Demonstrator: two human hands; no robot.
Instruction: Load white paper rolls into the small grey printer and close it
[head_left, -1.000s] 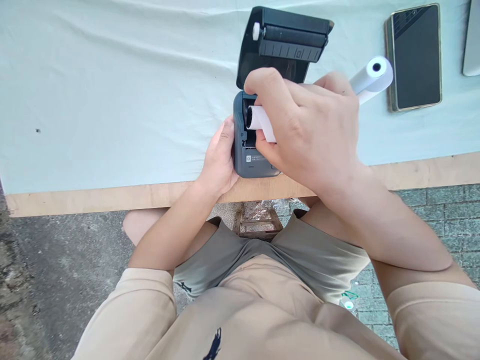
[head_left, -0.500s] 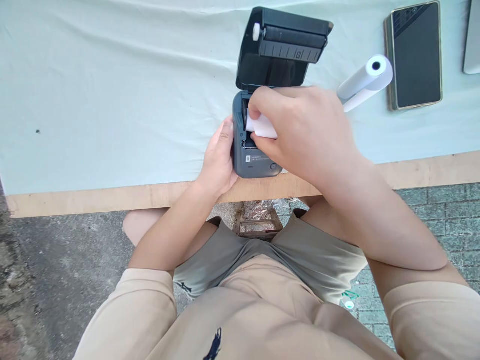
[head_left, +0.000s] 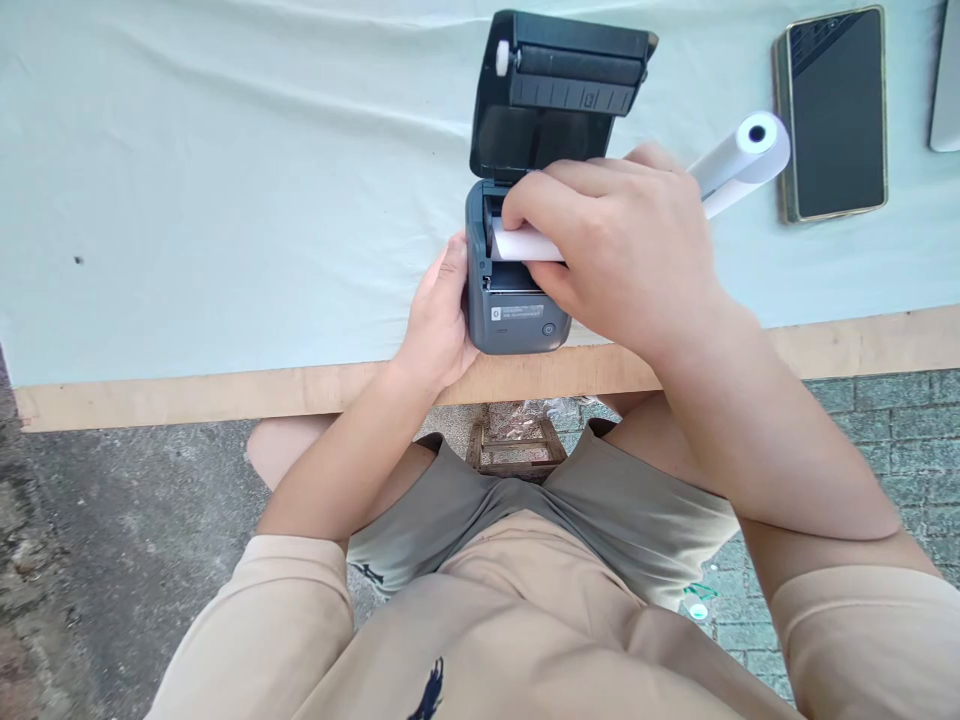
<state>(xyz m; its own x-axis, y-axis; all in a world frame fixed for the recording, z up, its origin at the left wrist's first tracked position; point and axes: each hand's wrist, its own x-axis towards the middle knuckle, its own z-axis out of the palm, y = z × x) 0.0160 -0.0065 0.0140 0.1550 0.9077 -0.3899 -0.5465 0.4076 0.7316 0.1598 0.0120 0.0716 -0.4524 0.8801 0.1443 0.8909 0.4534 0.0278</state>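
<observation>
A dark grey portable label printer (head_left: 517, 335) stands near the table's front edge with its black lid (head_left: 547, 100) swung up at the back. My left hand (head_left: 441, 318) is wrapped round the printer's left side. Across the top reaches my right hand (head_left: 619, 245), its thumb and fingers closed on a white paper roll (head_left: 519, 243) whose left end lies in the printer's compartment. My fingers hide the right end of this roll. Behind my right hand lies another white paper roll (head_left: 733, 160), with a dark hole in its end.
A phone (head_left: 840, 115) with a dark screen lies at the right, on or against something box-like. Part of a grey object (head_left: 946, 95) shows at the right edge. Pale cloth (head_left: 225, 200) covers the table, leaving a bare wooden front edge (head_left: 187, 392).
My right hand has shifted slightly to the right, and its thumb has moved right along the roll. More of the roll and the compartment now shows. My left hand keeps its hold.
</observation>
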